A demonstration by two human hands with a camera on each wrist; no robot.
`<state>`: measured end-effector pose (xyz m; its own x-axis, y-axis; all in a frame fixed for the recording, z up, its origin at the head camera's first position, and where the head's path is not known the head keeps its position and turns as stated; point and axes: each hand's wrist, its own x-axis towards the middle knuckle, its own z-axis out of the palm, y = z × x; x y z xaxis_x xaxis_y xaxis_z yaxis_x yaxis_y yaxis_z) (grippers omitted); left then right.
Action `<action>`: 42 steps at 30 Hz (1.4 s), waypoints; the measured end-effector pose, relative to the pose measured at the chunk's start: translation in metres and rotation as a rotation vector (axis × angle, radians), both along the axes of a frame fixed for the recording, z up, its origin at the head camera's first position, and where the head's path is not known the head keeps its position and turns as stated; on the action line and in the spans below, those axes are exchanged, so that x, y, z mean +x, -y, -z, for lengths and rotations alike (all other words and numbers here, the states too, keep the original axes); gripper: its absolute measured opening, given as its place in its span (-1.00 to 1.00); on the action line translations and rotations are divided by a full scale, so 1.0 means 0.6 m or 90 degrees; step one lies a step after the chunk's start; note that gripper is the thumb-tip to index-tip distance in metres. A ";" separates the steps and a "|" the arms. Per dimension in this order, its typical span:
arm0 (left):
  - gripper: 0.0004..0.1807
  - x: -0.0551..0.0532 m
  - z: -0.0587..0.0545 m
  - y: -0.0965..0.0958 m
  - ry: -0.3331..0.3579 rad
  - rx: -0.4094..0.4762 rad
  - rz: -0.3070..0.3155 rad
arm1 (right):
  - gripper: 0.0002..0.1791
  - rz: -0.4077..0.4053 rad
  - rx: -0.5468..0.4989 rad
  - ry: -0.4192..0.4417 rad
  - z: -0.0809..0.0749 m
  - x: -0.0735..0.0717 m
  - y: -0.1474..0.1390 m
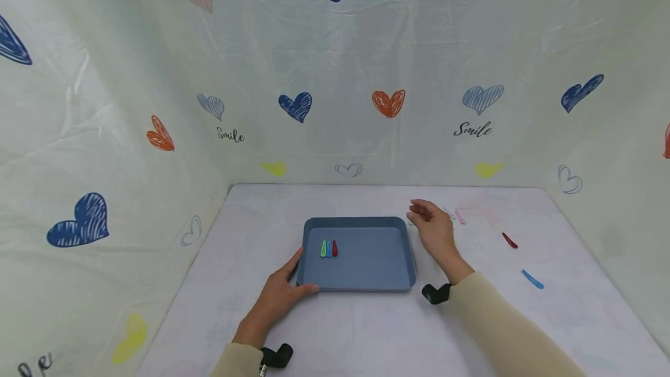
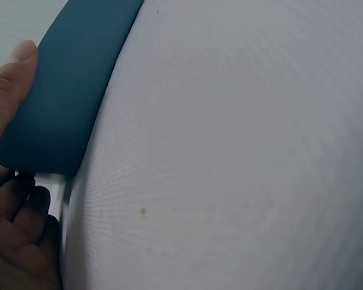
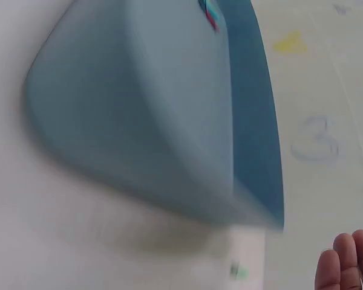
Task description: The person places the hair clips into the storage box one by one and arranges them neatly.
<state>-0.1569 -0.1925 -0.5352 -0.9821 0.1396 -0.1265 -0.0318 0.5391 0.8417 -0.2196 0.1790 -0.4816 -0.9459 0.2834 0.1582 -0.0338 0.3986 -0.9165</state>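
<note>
Holding rect. blue-gray tray, rounded corners, w/ L hand.

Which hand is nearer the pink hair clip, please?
Right: the right hand is just left of the pink hair clip; the left hand is farther left, holding the blue tray.

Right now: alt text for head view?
A left hand holds the left end of a blue tray with three clips inside: green, blue, red. The right hand is by its far right corner; another red clip and blue clip lie farther right on the table.
</note>
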 end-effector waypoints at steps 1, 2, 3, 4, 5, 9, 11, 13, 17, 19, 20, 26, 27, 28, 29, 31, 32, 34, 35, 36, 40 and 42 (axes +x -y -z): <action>0.15 0.000 0.000 0.000 0.000 0.000 0.000 | -0.59 0.018 0.000 0.015 0.002 0.002 -0.019; 0.15 0.000 0.000 0.000 0.000 0.000 0.001 | -0.58 0.035 0.005 0.034 0.006 0.006 -0.038; 0.15 0.000 0.000 0.000 0.000 0.001 0.001 | -0.57 0.050 0.010 0.054 0.009 0.009 -0.056; 0.15 0.000 -0.001 0.000 0.000 0.002 0.002 | -0.56 0.064 0.016 0.072 0.012 0.012 -0.073; 0.15 0.000 -0.001 0.000 -0.001 0.001 0.002 | -0.56 0.081 0.024 0.083 0.015 0.016 -0.088; 0.15 0.001 0.000 -0.001 -0.003 -0.004 0.002 | -0.56 0.121 0.045 0.123 0.034 0.025 -0.134; 0.15 0.001 0.000 -0.001 -0.004 -0.006 0.000 | -0.55 0.128 0.046 0.142 0.042 0.027 -0.146; 0.14 0.001 0.000 -0.001 -0.005 -0.003 0.000 | -0.54 0.128 0.046 0.164 0.050 0.024 -0.151; 0.14 0.001 0.001 -0.001 -0.005 0.003 0.001 | -0.53 0.123 0.048 0.172 0.058 0.012 -0.152; 0.14 0.001 0.001 -0.001 -0.006 0.003 0.001 | -0.53 0.109 0.056 0.169 0.060 0.005 -0.152; 0.14 0.001 0.001 -0.001 -0.006 0.003 0.000 | -0.52 0.098 0.061 0.164 0.061 0.002 -0.153; 0.14 0.000 0.002 0.001 -0.004 0.006 -0.001 | -0.53 0.011 0.125 0.159 0.063 -0.002 -0.168; 0.15 0.000 0.002 0.001 -0.003 0.005 -0.001 | -0.53 -0.005 0.135 0.161 0.063 -0.001 -0.171; 0.15 0.000 0.001 0.001 -0.004 0.005 0.000 | -0.52 -0.018 0.147 0.163 0.064 0.001 -0.175; 0.15 0.000 0.001 0.000 -0.004 0.006 -0.001 | -0.51 -0.032 0.153 0.166 0.064 0.002 -0.179; 0.15 0.001 0.000 0.000 -0.007 0.008 -0.001 | -0.49 -0.055 0.172 0.167 0.066 0.003 -0.184; 0.15 0.001 0.000 -0.001 -0.008 0.008 -0.001 | -0.48 -0.061 0.183 0.166 0.067 0.003 -0.186; 0.14 0.001 -0.001 -0.002 -0.010 0.008 -0.002 | -0.46 -0.072 0.208 0.160 0.069 0.002 -0.188; 0.14 0.001 -0.001 -0.002 -0.009 0.007 -0.003 | -0.46 -0.076 0.219 0.157 0.071 0.002 -0.189; 0.14 0.001 -0.001 -0.002 -0.009 0.006 -0.003 | -0.46 -0.078 0.229 0.155 0.072 0.001 -0.190; 0.14 0.001 -0.001 -0.003 -0.007 0.003 -0.005 | -0.48 -0.085 0.262 0.150 0.079 -0.003 -0.190; 0.14 0.001 -0.002 -0.003 -0.007 0.002 -0.005 | -0.52 -0.084 0.274 0.145 0.084 -0.006 -0.190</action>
<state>-0.1563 -0.1906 -0.5342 -0.9845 0.1315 -0.1157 -0.0277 0.5357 0.8440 -0.2233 0.2930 -0.5321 -0.9934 0.1130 0.0205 0.0714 0.7480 -0.6599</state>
